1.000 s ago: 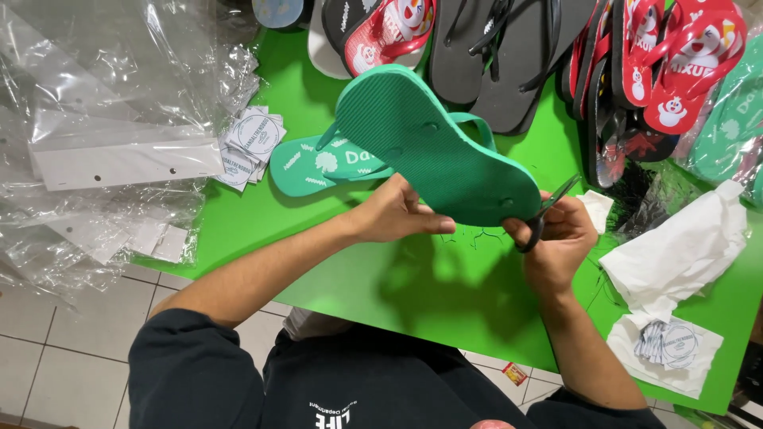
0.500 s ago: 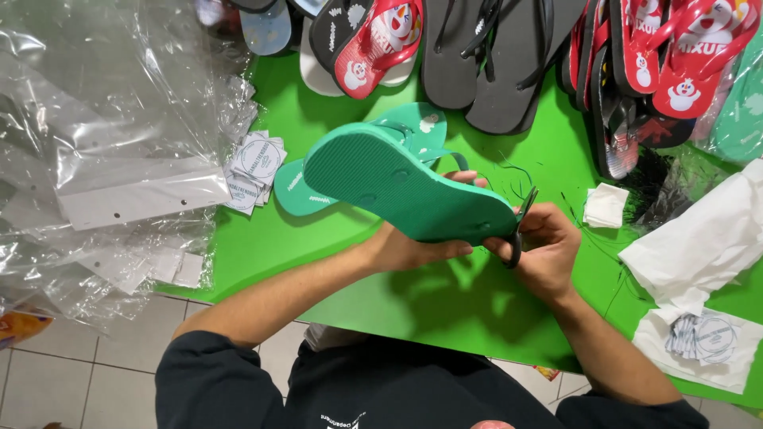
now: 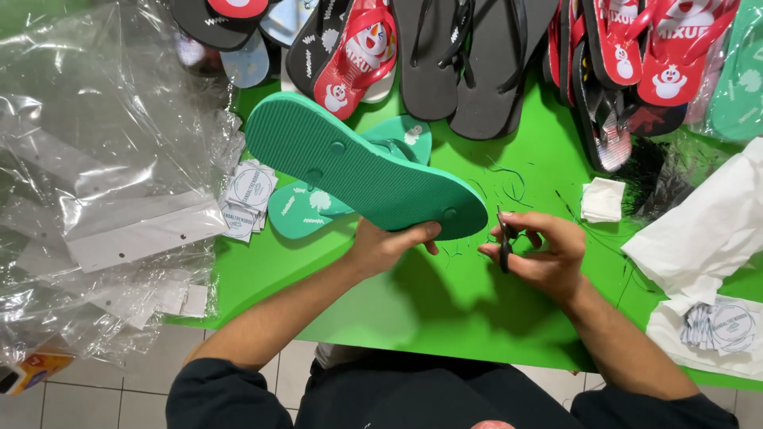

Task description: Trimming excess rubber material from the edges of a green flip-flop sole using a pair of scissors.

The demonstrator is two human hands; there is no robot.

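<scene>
Flip-flop (image 3: 362, 171), green and turned sole-up, is held just above the tabletop (image 3: 445, 310), its heel end pinched in the left hand (image 3: 385, 245) with the fingertips curled up over the rim. From that hand the sole runs away toward ten o'clock, so most of its length hangs free and unsupported. The right hand (image 3: 540, 254) sits just beside the heel at three o'clock, closed around a small pair of dark snips (image 3: 504, 242) whose blades point toward the heel edge but stand a little apart from it. Judging from the loose dark threads (image 3: 509, 179) scattered on the green surface at twelve o'clock of that hand, trimming looks like the step in hand. To do it well, the left hand should keep the heel steady and tilted toward the blades, and the snips should take only the stray bits close to the rubber, without nicking the sole.

Farther off, a second green flip-flop (image 3: 318, 208) lies strap-up under the raised one. A stack of round labels (image 3: 248, 195) sits at nine o'clock beside crumpled clear plastic bags (image 3: 103, 159). White paper (image 3: 707, 230) lies at three o'clock. Along the far edge, black flip-flops (image 3: 469, 63) and red flip-flops (image 3: 358, 56) are piled.
</scene>
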